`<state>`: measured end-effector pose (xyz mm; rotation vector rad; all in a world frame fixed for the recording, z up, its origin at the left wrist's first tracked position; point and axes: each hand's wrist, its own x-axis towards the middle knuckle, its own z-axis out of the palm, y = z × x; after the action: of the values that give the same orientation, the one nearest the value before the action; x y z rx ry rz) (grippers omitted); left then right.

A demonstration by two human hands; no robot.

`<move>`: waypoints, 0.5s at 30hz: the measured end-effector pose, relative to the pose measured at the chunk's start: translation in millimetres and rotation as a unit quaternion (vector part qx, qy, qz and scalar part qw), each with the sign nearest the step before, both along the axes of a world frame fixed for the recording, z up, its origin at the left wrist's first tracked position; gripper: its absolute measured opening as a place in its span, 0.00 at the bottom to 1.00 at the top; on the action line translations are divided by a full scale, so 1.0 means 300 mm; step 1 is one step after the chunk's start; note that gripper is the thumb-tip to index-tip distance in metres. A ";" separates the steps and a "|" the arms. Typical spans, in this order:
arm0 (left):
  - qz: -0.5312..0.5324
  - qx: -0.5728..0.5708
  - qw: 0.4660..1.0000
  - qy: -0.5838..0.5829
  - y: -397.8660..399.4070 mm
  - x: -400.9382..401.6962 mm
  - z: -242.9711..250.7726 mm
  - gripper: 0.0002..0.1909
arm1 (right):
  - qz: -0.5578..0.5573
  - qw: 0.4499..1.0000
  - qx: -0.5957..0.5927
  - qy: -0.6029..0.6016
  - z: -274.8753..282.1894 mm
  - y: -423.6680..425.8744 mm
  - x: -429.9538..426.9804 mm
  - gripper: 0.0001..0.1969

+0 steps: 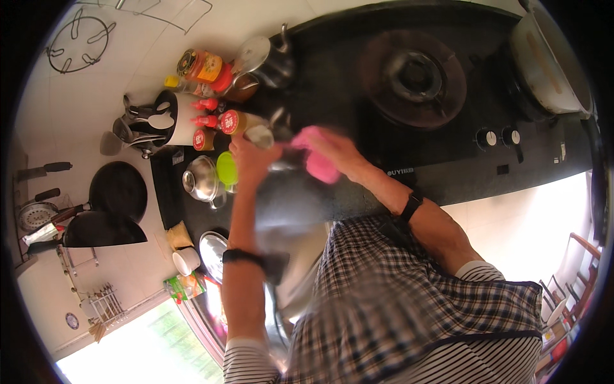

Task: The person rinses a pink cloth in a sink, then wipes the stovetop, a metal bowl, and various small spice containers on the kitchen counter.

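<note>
My left hand (256, 156) is closed around a small pale container (259, 137), whose exact kind is blurred. Just beyond it stands a jar with a red lid (230, 122). In my right hand (338, 151) is a bunched pink cloth (322, 165), hanging over the dark counter beside the gas stove (331, 108). A green-lidded container (227, 169) and a stainless steel vessel (199, 178) stand left of my left wrist. Both hands are blurred, and fingers partly hide what they hold.
A steel kettle (276, 65) and an orange-labelled jar (204, 67) stand by the wall. A utensil holder (184, 120) sits in the back corner. On the right are a burner (415, 77) and a large pot (551, 62). Black pans (117, 192) hang at left.
</note>
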<state>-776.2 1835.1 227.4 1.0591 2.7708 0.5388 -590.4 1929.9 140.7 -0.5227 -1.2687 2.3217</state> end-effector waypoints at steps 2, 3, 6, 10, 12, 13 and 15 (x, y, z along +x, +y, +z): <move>-0.005 -0.005 1.000 0.010 -0.006 -0.009 -0.008 0.55 | -0.002 1.000 0.023 -0.006 0.015 -0.003 0.007 0.16; -0.015 -0.011 1.000 0.021 -0.002 -0.009 -0.007 0.55 | -0.010 0.999 0.046 -0.012 0.023 -0.003 0.009 0.17; -0.022 -0.003 0.999 0.025 -0.001 -0.004 -0.012 0.56 | -0.018 0.990 0.132 -0.035 -0.003 -0.022 -0.023 0.22; -0.030 0.012 0.998 0.052 -0.011 -0.005 -0.032 0.54 | -0.063 0.936 0.338 -0.081 0.067 -0.082 -0.104 0.27; -0.017 0.015 0.999 0.038 -0.009 0.007 -0.024 0.54 | -0.062 0.917 0.376 -0.114 -0.003 -0.099 -0.140 0.26; -0.008 0.017 1.000 0.024 -0.002 0.014 -0.017 0.53 | -0.067 0.896 0.413 -0.149 -0.048 -0.099 -0.153 0.25; -0.005 0.017 1.000 0.020 0.003 0.014 -0.007 0.54 | -0.076 0.844 0.483 -0.220 -0.138 -0.103 -0.153 0.24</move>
<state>-772.1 1836.1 225.3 1.1026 2.7994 0.5722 -636.3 1899.0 99.3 -0.7450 -2.2633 1.1738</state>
